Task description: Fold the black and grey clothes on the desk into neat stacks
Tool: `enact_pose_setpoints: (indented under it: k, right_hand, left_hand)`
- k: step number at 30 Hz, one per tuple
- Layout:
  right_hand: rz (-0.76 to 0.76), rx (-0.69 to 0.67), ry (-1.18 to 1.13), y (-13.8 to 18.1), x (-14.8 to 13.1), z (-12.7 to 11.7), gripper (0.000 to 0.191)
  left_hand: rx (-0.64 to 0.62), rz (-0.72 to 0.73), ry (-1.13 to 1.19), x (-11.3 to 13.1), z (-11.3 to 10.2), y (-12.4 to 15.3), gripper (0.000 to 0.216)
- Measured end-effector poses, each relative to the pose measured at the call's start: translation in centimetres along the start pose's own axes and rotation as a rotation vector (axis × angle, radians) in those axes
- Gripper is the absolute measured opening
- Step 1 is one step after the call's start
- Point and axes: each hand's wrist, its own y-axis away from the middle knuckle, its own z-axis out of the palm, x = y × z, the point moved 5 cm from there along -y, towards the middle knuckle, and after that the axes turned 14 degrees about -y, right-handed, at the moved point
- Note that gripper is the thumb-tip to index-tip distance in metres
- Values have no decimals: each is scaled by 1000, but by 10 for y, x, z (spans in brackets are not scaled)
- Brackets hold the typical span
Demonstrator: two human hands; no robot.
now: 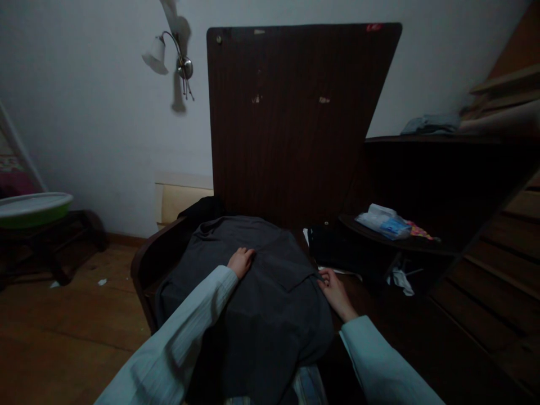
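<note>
A dark grey garment (274, 304), which looks like a shirt, lies spread over the dark wooden desk and hangs down toward my lap. My left hand (241, 262) rests on the middle of the cloth, its fingers curled together on a fold. On the right, my right hand (335, 292) pinches the garment's edge between thumb and fingers, lifting a small corner. The far end of the garment lies in loose folds near the upright panel. Light blue sleeves cover both my forearms.
A dark upright panel (291, 124) stands behind the desk. To the right, a curved shelf (367, 228) bears a plastic packet (383, 221), with dark folded cloth (337, 247) beside it. A green basin (37, 216) sits on a low stool at left. A wall lamp (157, 55) hangs above.
</note>
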Motion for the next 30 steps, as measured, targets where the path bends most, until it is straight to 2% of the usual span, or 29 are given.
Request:
enact_pose_setpoints:
  k: [4, 14, 24, 28, 30]
  right_hand:
    - [-38, 47, 50, -1, 0, -1, 20]
    - [-15, 26, 28, -2, -2, -2, 33]
    - [9, 21, 23, -2, 2, -2, 24]
    - [-24, 24, 81, -2, 0, -2, 30]
    - [-21, 0, 95, -2, -1, 0, 31]
  left_hand:
    - [-3, 7, -23, 0, -3, 0, 27]
    - [18, -38, -9, -1, 2, -1, 27]
    - [4, -25, 1, -1, 2, -1, 27]
    - [19, -48, 7, -2, 1, -2, 26]
    - [-16, -42, 33, -5, -1, -4, 24]
